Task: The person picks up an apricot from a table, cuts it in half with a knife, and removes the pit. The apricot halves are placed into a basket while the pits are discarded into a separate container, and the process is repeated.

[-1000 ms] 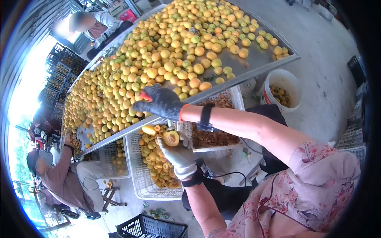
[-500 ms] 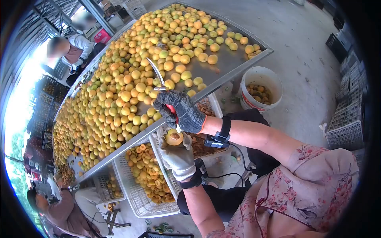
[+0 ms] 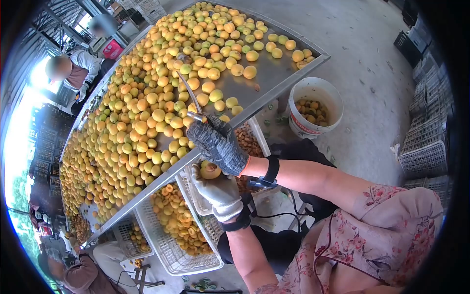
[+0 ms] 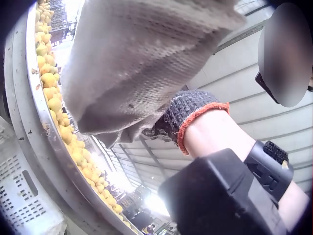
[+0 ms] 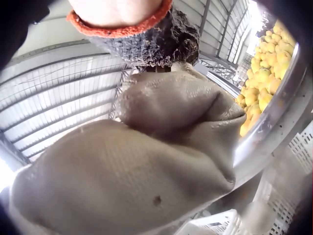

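1. Fingers of the left hand [image 3: 215, 191], in a pale glove, are curled round a cut fruit [image 3: 209, 173], its pit showing; those of the right hand [image 3: 219, 147], in a dark glove, are clamped on a knife [image 3: 190, 94], the handle hidden; the wrist views show mostly glove, so I cannot tell where every fingertip lies.
2. Leftmost is the heap [image 3: 132, 125] of whole fruit on the metal table [image 3: 273, 68]; each should be light and fairly firm, apt to roll and to bruise if squeezed; cupping round the middle would suit.
3. Just below the table edge, a white crate [image 3: 188, 265] holds cut pieces; they look soft and are probably slick with juice, so a loose scoop seems kinder than a pinch.
4. Next comes the knife, its thin curved blade pointing over the heap; likely stiff, light and sharp; only the handle is safe to hold.
5. Then the cut fruit, close below the right hand; its flesh likely gives and slips while its pit stays hard; best held by the skin, from beneath, cut face left free.
6. Right of the hands lie brown pits [image 3: 248, 142], hard and small; farther right stands a bucket [image 3: 320, 89] with more fruit inside.
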`<state>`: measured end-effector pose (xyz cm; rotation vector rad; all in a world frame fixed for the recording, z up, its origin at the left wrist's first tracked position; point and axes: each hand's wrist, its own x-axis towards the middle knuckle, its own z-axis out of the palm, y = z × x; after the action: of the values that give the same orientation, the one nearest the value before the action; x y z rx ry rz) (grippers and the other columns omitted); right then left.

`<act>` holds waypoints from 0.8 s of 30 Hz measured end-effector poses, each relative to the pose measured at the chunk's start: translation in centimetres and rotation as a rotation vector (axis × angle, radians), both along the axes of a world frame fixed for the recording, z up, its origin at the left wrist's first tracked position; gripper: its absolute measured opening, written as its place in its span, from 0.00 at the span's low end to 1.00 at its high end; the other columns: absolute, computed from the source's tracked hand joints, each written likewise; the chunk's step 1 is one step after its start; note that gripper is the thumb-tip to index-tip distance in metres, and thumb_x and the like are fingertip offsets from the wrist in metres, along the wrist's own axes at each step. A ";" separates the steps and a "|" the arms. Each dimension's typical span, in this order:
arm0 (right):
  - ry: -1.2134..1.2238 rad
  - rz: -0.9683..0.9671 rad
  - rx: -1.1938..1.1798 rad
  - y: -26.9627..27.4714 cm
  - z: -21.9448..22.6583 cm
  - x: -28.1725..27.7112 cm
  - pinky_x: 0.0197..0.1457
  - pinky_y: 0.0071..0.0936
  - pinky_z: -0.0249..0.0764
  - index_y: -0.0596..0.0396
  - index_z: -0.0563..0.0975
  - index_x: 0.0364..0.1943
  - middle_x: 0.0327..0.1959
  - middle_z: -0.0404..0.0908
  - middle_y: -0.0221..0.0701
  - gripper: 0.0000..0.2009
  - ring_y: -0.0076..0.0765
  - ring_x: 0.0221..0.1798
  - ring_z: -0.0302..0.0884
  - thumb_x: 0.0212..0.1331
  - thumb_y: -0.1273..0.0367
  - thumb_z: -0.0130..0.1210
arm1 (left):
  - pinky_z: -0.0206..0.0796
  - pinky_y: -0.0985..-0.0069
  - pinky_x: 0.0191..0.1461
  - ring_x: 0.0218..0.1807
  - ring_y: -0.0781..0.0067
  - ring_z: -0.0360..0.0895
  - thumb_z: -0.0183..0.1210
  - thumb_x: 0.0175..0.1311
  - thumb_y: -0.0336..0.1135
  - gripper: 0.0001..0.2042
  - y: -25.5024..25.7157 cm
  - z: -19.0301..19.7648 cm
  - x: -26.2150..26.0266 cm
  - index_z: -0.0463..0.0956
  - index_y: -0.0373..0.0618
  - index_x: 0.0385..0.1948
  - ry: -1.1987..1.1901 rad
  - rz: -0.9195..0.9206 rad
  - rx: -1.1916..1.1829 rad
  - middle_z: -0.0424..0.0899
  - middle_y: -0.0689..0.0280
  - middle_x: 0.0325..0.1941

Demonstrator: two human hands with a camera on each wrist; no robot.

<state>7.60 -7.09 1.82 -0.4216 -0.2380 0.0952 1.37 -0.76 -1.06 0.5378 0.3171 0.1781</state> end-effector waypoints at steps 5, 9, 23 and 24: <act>-0.037 0.159 0.244 0.5 -0.9 0.6 0.42 0.11 0.73 0.57 0.73 0.53 0.43 0.79 0.25 0.14 0.15 0.44 0.76 0.63 0.71 0.52 | 0.62 0.67 0.61 0.54 0.66 0.70 0.42 0.69 0.44 0.16 0.2 -1.1 -0.2 0.69 0.46 0.50 -0.096 0.095 0.059 0.74 0.62 0.50; -0.049 -0.135 -0.130 1.8 -1.1 0.0 0.47 0.20 0.74 0.55 0.71 0.53 0.46 0.75 0.29 0.15 0.28 0.44 0.75 0.67 0.64 0.46 | 0.62 0.67 0.61 0.53 0.66 0.71 0.42 0.69 0.44 0.17 -0.2 -0.5 0.1 0.69 0.45 0.50 -0.019 0.191 0.008 0.74 0.62 0.50; 0.645 0.152 0.121 1.7 0.2 1.8 0.12 0.18 0.49 0.44 0.68 0.19 0.08 0.58 0.19 0.20 0.21 0.08 0.54 0.61 0.48 0.50 | 0.71 0.76 0.44 0.42 0.69 0.77 0.46 0.66 0.48 0.21 2.1 -4.1 0.3 0.68 0.41 0.51 0.334 0.292 0.811 0.77 0.61 0.42; 0.646 0.151 0.123 1.7 0.0 1.9 0.12 0.18 0.49 0.44 0.68 0.19 0.08 0.58 0.19 0.20 0.21 0.08 0.54 0.61 0.48 0.50 | 0.71 0.76 0.44 0.42 0.69 0.77 0.46 0.66 0.48 0.21 2.0 -3.8 0.5 0.68 0.41 0.51 0.335 0.291 0.813 0.77 0.61 0.42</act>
<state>9.51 -5.35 1.85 -0.2324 0.3605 0.3557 1.86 1.20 -4.81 1.3340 0.6555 0.5099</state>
